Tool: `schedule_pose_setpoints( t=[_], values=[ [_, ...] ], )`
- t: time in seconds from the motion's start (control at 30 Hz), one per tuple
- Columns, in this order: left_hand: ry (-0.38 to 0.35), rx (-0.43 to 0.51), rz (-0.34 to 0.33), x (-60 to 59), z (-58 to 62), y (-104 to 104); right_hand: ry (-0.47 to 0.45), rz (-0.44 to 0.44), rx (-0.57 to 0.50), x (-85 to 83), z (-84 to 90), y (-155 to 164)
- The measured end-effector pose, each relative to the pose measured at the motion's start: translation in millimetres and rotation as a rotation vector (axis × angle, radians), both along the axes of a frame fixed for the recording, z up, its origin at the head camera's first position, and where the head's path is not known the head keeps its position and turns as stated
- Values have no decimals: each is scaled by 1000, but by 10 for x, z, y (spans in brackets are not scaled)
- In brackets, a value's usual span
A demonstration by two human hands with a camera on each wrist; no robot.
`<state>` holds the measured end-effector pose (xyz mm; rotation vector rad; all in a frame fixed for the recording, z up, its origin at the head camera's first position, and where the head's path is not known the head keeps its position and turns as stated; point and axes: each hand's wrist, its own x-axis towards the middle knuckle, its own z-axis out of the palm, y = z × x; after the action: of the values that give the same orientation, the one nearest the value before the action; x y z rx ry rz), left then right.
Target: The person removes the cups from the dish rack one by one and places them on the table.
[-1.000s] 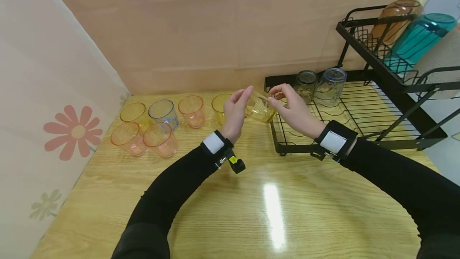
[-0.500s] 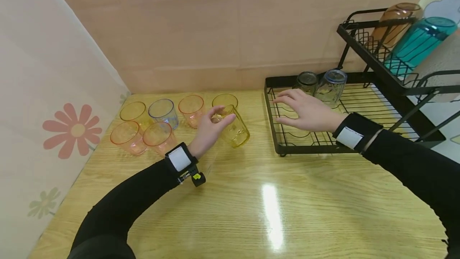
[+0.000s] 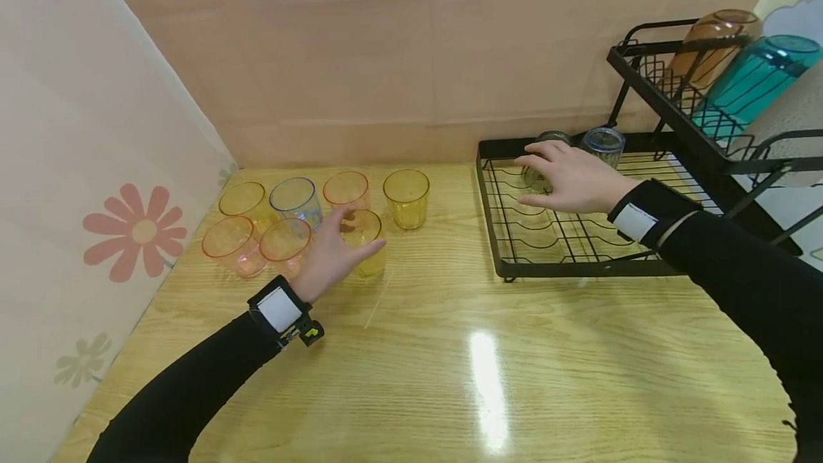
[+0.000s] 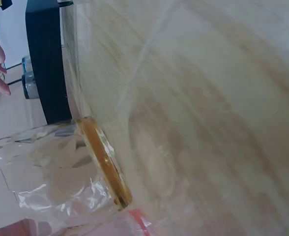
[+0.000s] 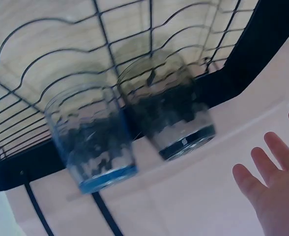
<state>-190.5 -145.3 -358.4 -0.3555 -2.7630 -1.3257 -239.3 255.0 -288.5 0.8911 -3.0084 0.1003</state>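
Observation:
My left hand (image 3: 329, 252) grips a yellow glass (image 3: 366, 263), thumb on the near side and fingers at the far side by the rim. The glass stands upright with its mouth up, close to the other glasses. Its amber lower end (image 4: 105, 164) shows near the tabletop in the left wrist view. My right hand (image 3: 572, 178) hovers over the lower rack tier (image 3: 546, 269), fingers spread and holding nothing. Near it, a grey glass (image 5: 166, 108) and a blue-tinted glass (image 5: 93, 137) stand upside down on the wires.
Left of the held glass stand a yellow glass (image 3: 247, 198), a blue one (image 3: 298, 198) and pink ones (image 3: 231, 245). Another yellow glass (image 3: 408, 202) stands behind. The rack's upper tier (image 3: 675, 98) bears an orange glass (image 3: 714, 48) and a teal one (image 3: 759, 84).
The yellow glass has gone from between both hands over to the left, turned upright in my left hand. My right hand has let go of it and moved right over the rack.

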Motion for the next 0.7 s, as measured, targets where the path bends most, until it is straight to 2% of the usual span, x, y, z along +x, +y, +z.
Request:
schedule_pose_setpoints(
  t=[0.27, 0.7],
  values=[
    [27, -98, 52, 1, -99, -81, 13, -106, 61, -181, 21, 126],
    [-2, -236, 61, -47, -139, -112, 21, -258, -8, -497, 24, 163]
  ],
)
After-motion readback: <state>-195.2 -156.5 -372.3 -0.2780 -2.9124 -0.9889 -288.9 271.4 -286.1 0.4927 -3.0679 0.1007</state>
